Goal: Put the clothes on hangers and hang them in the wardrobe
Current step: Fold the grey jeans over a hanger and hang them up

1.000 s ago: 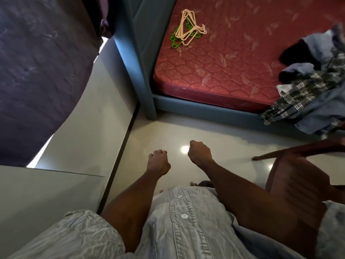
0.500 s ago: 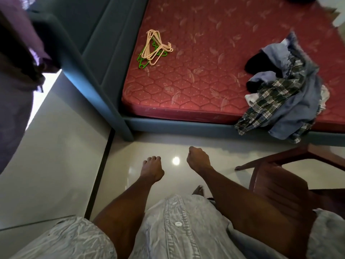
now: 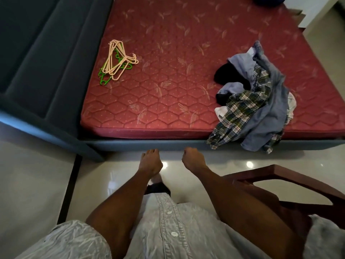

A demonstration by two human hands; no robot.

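A bunch of peach and green plastic hangers lies on the left part of the red mattress. A heap of clothes, with a plaid shirt, blue-grey garments and something black, sits at the mattress's right front edge and hangs over it. My left hand is held out over the floor just short of the bed frame, fingers relaxed, holding nothing. My right hand is beside it with its fingers curled in, also holding nothing. Both hands are well clear of the hangers and the clothes.
A dark blue-grey padded headboard and bed frame border the mattress on the left and front. A brown wooden chair stands at my right. Glossy pale floor tiles lie below me.
The view has swung right and up from the wall and dark curtain onto the bed, so the hangers and clothes heap are now fully in sight. Both hands stay out in front, holding nothing.
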